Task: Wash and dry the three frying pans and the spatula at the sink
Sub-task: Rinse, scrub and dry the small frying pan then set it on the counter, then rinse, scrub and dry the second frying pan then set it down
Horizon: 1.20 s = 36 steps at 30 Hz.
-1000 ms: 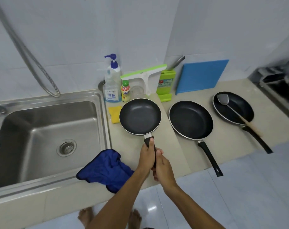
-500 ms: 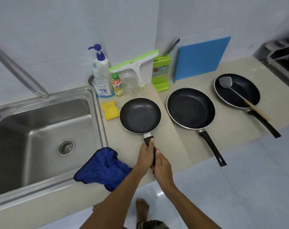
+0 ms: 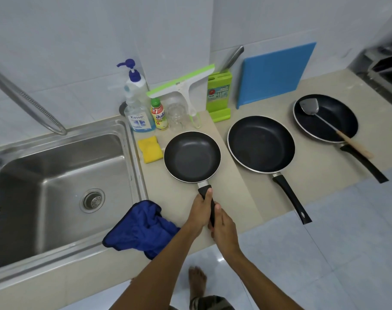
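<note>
2 hands | L hand (image 3: 200,212) + R hand (image 3: 224,229) wrapped tight on small pan (image 3: 192,156) handle

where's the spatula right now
In the head view, the spatula lies in the far-right frying pan, wooden handle sticking out over its near rim, right of the middle pan.

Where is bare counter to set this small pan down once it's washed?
Bare strip between the small pan and middle pan, and in front of the blue board. The sink basin is empty. Crowded: back corner by the soap bottle, and the blue cloth covers the front edge.
</note>
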Each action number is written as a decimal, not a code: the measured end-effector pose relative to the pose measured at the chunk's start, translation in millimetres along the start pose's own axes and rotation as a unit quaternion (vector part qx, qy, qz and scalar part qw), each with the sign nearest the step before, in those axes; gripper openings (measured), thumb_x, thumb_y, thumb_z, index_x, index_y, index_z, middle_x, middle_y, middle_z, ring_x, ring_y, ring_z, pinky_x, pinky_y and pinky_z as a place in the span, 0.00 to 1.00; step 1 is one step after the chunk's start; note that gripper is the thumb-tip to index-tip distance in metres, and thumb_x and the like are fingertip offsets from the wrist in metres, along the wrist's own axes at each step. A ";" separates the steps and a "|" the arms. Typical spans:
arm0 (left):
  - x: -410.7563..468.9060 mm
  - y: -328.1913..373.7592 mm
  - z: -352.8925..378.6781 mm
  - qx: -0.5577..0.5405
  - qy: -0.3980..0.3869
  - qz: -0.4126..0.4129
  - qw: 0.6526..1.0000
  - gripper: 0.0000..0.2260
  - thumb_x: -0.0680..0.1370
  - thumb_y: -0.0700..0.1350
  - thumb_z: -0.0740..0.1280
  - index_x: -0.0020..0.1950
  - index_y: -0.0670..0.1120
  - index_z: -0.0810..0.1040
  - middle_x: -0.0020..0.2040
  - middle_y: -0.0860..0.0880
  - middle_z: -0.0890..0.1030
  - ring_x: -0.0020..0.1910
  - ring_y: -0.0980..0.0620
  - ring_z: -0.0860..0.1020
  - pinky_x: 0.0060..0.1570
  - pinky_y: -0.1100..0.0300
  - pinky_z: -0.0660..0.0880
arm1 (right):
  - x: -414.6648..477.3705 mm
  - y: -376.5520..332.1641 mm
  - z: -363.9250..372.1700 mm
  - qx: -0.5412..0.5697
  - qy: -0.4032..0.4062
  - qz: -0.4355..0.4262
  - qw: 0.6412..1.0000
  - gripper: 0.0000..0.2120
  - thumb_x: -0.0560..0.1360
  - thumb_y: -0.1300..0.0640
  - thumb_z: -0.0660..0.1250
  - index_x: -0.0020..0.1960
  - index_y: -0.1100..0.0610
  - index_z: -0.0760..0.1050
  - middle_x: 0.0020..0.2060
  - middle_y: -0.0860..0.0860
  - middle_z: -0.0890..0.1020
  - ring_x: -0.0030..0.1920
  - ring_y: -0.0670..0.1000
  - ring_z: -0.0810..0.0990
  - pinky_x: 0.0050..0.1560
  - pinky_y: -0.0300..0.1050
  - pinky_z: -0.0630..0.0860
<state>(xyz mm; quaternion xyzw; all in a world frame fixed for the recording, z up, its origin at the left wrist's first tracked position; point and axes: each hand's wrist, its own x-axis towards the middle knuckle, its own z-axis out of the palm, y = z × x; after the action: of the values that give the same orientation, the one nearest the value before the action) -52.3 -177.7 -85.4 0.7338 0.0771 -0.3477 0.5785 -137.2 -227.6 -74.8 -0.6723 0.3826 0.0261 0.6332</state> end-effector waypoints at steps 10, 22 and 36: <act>-1.4 5.4 2.9 0.016 0.004 -0.009 1.000 0.17 0.86 0.56 0.54 0.48 0.47 0.75 0.41 0.49 0.79 0.41 0.55 0.78 0.39 0.68 0.73 | 3.8 2.9 -1.6 -0.005 0.000 -0.005 1.000 0.15 0.83 0.41 0.52 0.56 0.41 0.77 0.48 0.42 0.84 0.51 0.45 0.83 0.53 0.36 0.80; -3.0 18.4 -7.2 0.042 -0.015 -0.071 0.996 0.16 0.85 0.57 0.57 0.59 0.46 0.73 0.53 0.47 0.80 0.52 0.48 0.79 0.56 0.52 0.79 | 2.3 2.4 -9.1 -0.041 -0.001 0.016 0.999 0.27 0.84 0.41 0.52 0.44 0.58 0.79 0.28 0.51 0.78 0.30 0.47 0.76 0.29 0.40 0.72; -41.2 38.1 -16.8 0.556 0.141 0.245 0.782 0.28 0.82 0.65 0.55 0.73 0.46 0.69 0.70 0.46 0.72 0.66 0.47 0.73 0.65 0.53 0.72 | 0.7 -19.5 -104.0 -0.437 0.084 -0.175 0.878 0.16 0.83 0.43 0.56 0.57 0.52 0.76 0.48 0.47 0.82 0.46 0.46 0.80 0.41 0.34 0.70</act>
<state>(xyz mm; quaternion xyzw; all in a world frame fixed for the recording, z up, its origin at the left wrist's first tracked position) -56.4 -162.7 -28.9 0.9631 -0.2314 -0.0689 0.1188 -172.8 -320.4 -38.5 -0.9364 0.2604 0.0233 0.2342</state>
